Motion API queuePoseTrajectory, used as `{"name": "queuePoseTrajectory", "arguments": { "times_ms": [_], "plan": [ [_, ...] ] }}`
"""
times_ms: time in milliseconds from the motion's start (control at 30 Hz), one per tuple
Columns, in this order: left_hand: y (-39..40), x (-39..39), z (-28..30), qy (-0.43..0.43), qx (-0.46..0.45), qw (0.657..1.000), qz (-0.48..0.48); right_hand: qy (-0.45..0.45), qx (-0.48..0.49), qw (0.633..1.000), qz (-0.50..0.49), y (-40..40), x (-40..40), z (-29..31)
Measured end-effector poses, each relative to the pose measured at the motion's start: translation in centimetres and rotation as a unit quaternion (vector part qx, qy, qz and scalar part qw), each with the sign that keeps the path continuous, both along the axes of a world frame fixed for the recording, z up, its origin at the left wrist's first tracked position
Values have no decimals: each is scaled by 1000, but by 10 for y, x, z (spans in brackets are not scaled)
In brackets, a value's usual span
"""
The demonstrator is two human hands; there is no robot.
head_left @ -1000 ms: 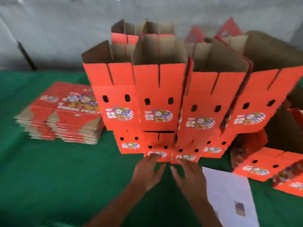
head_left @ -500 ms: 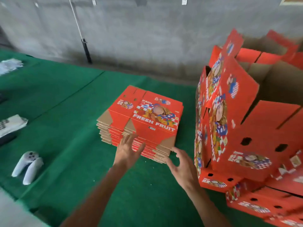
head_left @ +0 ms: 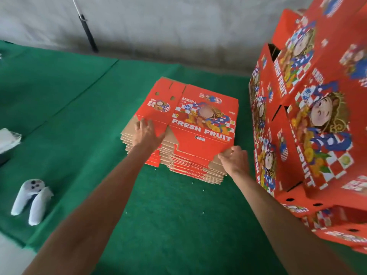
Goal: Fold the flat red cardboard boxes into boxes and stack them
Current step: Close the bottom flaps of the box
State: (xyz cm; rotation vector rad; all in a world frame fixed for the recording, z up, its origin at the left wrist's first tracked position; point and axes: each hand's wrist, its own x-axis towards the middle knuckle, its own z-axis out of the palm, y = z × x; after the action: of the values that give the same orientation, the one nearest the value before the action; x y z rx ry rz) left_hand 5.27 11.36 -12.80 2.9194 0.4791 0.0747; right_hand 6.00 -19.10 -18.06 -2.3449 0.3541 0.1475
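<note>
Stack of flat red cardboard boxes (head_left: 190,132) lying on green mat (head_left: 178,225), toward its far edge near grey wall (head_left: 178,26). Left hand (head_left: 148,132) resting flat, fingers spread, pressing on top flat box at stack's near-left side. Right hand (head_left: 234,160) curling fingers round near-right corner of top flat box, gripping it. Folded boxes (head_left: 309,120) standing stacked just right of flat stack. White controllers (head_left: 29,199) lying near mat's left edge.

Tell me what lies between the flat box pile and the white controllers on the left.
Only bare green mat in the head view: nothing sits between the pile of flat boxes and the white controllers.
</note>
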Motion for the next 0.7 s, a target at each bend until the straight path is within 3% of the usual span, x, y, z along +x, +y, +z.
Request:
{"name": "queuePoseTrajectory", "arguments": {
  "times_ms": [167, 333, 500, 600, 700],
  "plan": [
    [-19, 10, 10, 65, 158, 985, -21, 39, 51, 996, -68, 9, 2, -1],
    [-28, 11, 11, 73, 153, 984, -55, -10, 38, 997, -67, 11, -18, 0],
    [-31, 6, 28, -2, 219, 973, -76, -127, 238, 961, -56, 12, -41, 23],
    [-24, -11, 61, -37, 149, 987, -43, -197, 233, 952, -24, 11, -61, 46],
    [-13, -43, 98, -153, 7, 988, -3, -263, 148, 953, 11, -1, -74, 76]
  ]
}}
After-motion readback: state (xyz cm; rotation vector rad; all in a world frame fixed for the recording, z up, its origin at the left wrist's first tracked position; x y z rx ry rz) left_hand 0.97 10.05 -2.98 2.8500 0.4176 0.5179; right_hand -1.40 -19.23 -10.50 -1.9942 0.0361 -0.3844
